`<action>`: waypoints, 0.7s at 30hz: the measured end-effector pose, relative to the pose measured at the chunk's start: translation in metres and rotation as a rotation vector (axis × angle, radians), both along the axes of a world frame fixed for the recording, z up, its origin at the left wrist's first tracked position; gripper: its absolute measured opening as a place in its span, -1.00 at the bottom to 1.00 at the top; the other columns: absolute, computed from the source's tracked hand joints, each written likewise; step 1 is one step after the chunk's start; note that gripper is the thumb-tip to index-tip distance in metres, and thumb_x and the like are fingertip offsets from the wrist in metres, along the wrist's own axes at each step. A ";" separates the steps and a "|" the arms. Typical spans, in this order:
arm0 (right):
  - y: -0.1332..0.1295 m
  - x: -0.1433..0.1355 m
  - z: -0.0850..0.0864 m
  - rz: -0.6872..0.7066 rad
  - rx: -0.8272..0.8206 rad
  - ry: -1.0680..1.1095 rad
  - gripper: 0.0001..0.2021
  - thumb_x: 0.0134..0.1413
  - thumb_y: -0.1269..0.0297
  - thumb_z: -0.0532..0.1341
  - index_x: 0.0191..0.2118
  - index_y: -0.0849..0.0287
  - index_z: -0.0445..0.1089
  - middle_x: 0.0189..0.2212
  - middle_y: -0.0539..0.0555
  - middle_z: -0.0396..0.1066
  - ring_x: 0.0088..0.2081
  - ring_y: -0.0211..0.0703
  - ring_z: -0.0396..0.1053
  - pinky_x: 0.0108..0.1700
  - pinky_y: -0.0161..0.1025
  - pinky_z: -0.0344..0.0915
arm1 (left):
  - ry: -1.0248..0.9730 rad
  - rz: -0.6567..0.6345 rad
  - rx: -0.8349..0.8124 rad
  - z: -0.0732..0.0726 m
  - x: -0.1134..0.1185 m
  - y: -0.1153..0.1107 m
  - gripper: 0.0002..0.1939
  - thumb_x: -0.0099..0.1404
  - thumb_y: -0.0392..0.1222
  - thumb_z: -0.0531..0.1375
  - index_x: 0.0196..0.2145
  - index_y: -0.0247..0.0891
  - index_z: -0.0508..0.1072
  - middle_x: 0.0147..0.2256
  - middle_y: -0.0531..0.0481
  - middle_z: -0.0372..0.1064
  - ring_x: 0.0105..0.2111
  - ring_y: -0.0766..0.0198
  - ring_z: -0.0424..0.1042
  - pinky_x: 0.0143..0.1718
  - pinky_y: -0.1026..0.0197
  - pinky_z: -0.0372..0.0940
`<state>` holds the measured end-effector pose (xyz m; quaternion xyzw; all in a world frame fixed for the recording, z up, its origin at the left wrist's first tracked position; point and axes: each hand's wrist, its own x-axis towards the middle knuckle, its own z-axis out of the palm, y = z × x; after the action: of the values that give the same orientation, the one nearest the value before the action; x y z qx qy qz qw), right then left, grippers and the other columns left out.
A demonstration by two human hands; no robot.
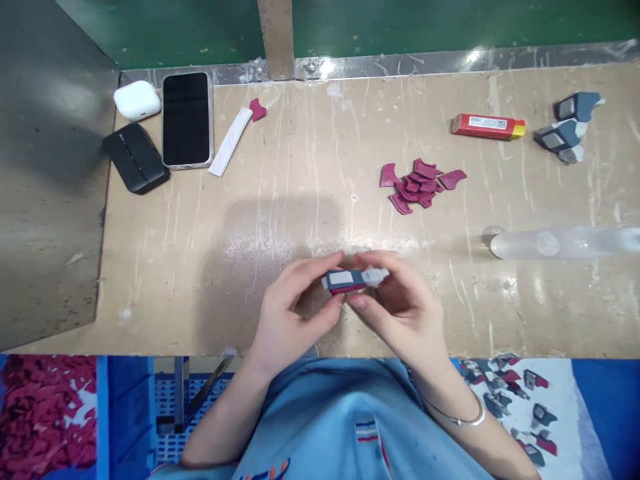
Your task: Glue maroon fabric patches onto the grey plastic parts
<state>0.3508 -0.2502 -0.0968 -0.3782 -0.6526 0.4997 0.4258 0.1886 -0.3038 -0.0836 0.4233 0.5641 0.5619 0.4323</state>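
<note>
Tan tabletop [310, 147] beneath, hands [287, 313] partly cover a grey-and-maroon part [356, 277].

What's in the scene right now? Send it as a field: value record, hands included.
left hand: holds part, left end
right hand: holds same part, right end
part: gray-blue, light panel, maroon along near side
maroon pieces: loose pile beyond right hand
far right: lighter, left of gray parts
right: bottle, on its side
far left: phone, white case, black box, white strip
</note>
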 end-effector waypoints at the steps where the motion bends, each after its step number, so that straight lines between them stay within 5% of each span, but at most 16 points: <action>1: 0.001 0.001 0.000 0.022 -0.017 -0.018 -0.77 0.30 0.25 0.40 0.04 0.01 0.52 -0.09 0.10 0.64 -0.07 -0.06 0.66 -0.10 -0.17 0.67 | -0.039 0.010 -0.003 0.000 0.001 0.000 -0.54 0.28 -0.40 0.40 0.10 -0.08 0.65 -0.05 -0.04 0.65 -0.05 0.23 0.64 0.09 0.24 0.53; 5: 0.004 0.003 0.001 0.021 -0.089 0.049 -0.83 0.26 0.38 0.42 -0.07 0.02 0.60 -0.16 0.06 0.70 -0.15 -0.05 0.70 -0.18 -0.21 0.69 | -0.193 0.030 -0.025 0.001 0.001 0.001 -0.61 0.22 -0.41 0.47 -0.04 -0.04 0.69 -0.09 0.06 0.68 -0.08 0.30 0.66 0.00 0.37 0.54; 14: 0.002 -0.001 0.002 -0.029 -0.095 0.113 -0.75 0.14 0.47 0.48 -0.11 -0.01 0.64 -0.21 0.03 0.69 -0.19 -0.11 0.68 -0.28 -0.30 0.62 | 0.108 0.053 0.046 0.002 0.001 0.001 -0.78 0.31 -0.26 0.45 -0.08 -0.12 0.72 -0.13 -0.03 0.70 -0.12 0.17 0.67 0.00 0.20 0.57; 21: 0.001 -0.002 0.003 -0.031 -0.046 0.130 -0.73 0.13 0.49 0.47 -0.10 -0.01 0.64 -0.23 0.03 0.68 -0.22 -0.12 0.66 -0.23 -0.26 0.63 | 0.005 0.066 0.038 0.003 0.003 0.002 -0.79 0.25 -0.29 0.49 -0.13 -0.16 0.71 -0.17 -0.03 0.69 -0.14 0.22 0.67 -0.07 0.32 0.57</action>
<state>0.3492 -0.2490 -0.0940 -0.3646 -0.6061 0.5314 0.4662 0.1914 -0.3018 -0.0805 0.4141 0.5680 0.5853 0.4042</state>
